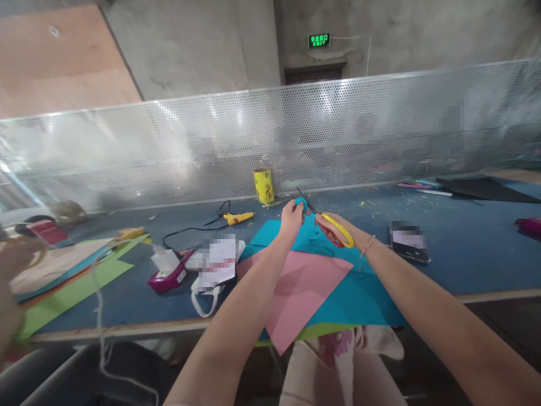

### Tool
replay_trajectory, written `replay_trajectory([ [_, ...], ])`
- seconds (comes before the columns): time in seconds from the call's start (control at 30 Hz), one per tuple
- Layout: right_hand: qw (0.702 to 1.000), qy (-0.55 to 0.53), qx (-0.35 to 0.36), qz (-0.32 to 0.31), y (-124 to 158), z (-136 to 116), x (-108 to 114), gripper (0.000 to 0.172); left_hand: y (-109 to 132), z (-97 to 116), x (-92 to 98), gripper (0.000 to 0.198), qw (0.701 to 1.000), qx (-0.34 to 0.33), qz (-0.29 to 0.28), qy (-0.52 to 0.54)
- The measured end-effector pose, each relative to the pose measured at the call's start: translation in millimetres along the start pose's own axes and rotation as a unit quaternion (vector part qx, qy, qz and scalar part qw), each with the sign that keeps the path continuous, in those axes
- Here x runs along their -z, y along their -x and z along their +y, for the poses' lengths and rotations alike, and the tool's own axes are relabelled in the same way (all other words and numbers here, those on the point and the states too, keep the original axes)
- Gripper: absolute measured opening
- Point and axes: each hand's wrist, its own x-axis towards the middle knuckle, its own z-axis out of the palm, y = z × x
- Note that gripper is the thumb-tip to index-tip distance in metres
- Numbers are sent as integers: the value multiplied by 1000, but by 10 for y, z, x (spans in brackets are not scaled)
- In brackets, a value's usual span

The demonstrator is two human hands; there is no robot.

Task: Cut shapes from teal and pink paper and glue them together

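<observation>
Nearest, one strip of green paper [333,327] shows at the edge of the surface [460,248], under blue paper [359,301] that overlaps in pieces I cannot count. One pink sheet [306,287] rests on the blue paper with a corner jutting past the edge, probably kept right before the person for easy reach. Off to the left sit one purple power strip [169,279] and one phone [217,268]; a second phone [409,242] lies to the right, making two, both seemingly set aside to leave the middle free for work. Beyond the pink sheet, over the blue paper, two hands come together: the left hand [295,214] pinches one small blue piece [300,201] in its fingertips, likely to steady it close to the blades, and the right hand [324,224] grips one pair of scissors [342,228] by the yellow handles, blades pointing away beside the piece. Whether the blades are biting into it I cannot tell. Farther off, one glue gun [238,218] lies with its black cord [186,229] trailing left, perhaps laid clear of the paper because its tip can get hot. One yellow can [264,189] stands upright near the foot of one perforated screen [186,141]. Behind that hangs one exit sign [319,40].
</observation>
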Motion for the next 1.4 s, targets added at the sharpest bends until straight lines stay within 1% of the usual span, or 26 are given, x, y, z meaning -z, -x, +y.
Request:
replay_trajectory([
  [0.2,1000,-8,-3,2,-8,2,5,41,4,19,-12,17,1000,12,3,2],
  [0.33,1000,16,1,3,-5,-20,46,41,0,43,4,16,1000,17,-4,2],
  [0.47,999,42,-15,-2,-1,-34,109,40,-11,67,41,17,999,38,-16,-5],
  [0.57,998,57,-22,-3,3,-38,138,41,-24,70,65,16,998,55,-22,-15],
  [0.7,997,66,-28,1,12,-54,149,44,-42,62,84,13,998,50,-24,-24],
  [0.8,997,69,-44,2,12,-66,157,44,-47,64,90,10,998,54,-16,-10],
  [0.9,995,75,-65,-1,5,-69,164,45,-43,73,85,8,997,74,-3,6],
  [1.1,993,105,-57,6,1,-68,160,44,-33,84,61,9,993,110,29,39],
  [1.2,993,107,-56,3,9,-78,157,44,-45,73,61,10,992,107,37,50],
  [1.4,993,102,-59,4,27,-107,136,44,-60,42,56,9,996,67,43,44],
])
